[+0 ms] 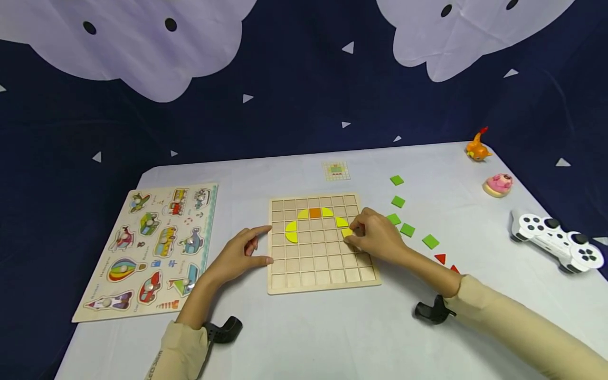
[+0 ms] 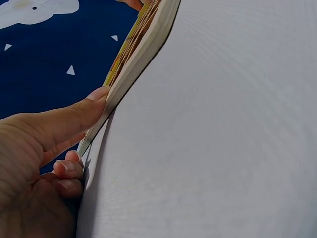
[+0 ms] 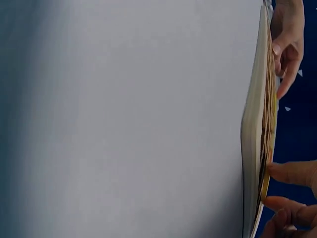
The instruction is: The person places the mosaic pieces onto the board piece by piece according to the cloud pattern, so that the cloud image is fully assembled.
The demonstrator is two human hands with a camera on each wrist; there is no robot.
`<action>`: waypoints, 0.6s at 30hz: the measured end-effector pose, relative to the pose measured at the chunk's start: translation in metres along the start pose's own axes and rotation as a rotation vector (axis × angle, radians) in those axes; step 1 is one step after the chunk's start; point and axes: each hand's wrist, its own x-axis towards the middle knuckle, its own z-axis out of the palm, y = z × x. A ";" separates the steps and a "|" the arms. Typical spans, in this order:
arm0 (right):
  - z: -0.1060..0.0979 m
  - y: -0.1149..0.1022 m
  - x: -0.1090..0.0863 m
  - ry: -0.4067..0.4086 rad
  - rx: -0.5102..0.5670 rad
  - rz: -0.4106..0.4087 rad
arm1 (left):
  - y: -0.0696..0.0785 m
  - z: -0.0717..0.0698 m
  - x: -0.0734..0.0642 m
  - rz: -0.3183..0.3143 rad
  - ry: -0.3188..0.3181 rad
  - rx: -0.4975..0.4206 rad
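A wooden grid board (image 1: 313,264) lies on the table between both hands. Thumb and index finger of my left hand (image 1: 239,256) touch its left edge, stretched out and apart; the left wrist view shows the thumb against the board's side. At the board's right part, my right hand (image 1: 377,237) pinches a yellow piece (image 1: 347,232), its far end hidden by the fingertips. Just above that is a yellow quarter-circle piece (image 1: 341,222). Other yellow quarter-circles (image 1: 291,226) sit in cells at the left and top, two of them flanking an orange square (image 1: 315,212).
Several green squares (image 1: 407,229) and red triangles (image 1: 440,258) lie right of the board. A small pattern card (image 1: 336,170) is behind it. A vehicle puzzle board (image 1: 157,248) lies left. At the right are a white game controller (image 1: 556,240), a pink figurine (image 1: 499,184) and an orange one (image 1: 477,149).
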 end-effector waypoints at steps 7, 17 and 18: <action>0.006 -0.005 0.000 0.031 0.005 0.038 | -0.001 -0.001 -0.001 0.002 -0.004 -0.007; 0.009 -0.013 -0.001 0.020 0.006 0.102 | -0.001 -0.001 0.000 0.000 0.000 -0.004; 0.009 -0.014 -0.001 0.023 0.007 0.113 | -0.001 -0.001 0.000 0.002 0.000 -0.006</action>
